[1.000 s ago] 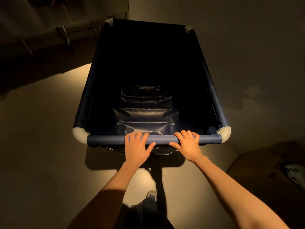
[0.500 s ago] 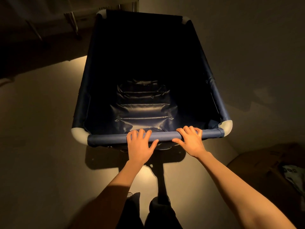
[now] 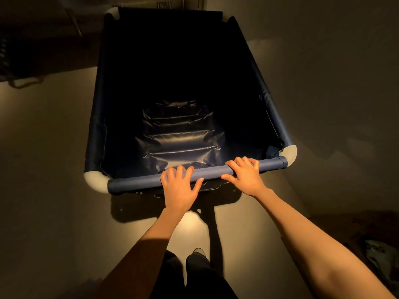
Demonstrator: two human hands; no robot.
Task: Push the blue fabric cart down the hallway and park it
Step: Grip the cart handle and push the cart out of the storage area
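A deep blue fabric cart (image 3: 97, 130) with white rounded corner pieces fills the middle of the head view. Its inside is dark and holds nothing that I can see; the creased liner floor shows near me. My left hand (image 3: 180, 187) rests on the cart's near rim bar (image 3: 133, 182), fingers draped over it. My right hand (image 3: 245, 176) holds the same bar farther right, fingers curled over the top. The cart's far end reaches toward the dim top of the view.
A plain wall (image 3: 323, 83) runs close along the cart's right side. Metal legs of dark furniture (image 3: 75, 22) stand at the upper left. A brown object with a pale printed item on it (image 3: 375, 251) sits low at the right. Pale floor (image 3: 43, 169) lies to the left.
The cart has rolled forward and swung slightly clockwise, its near right corner now higher. The furniture at the upper left has drawn closer. Both hands keep their hold on the bar.
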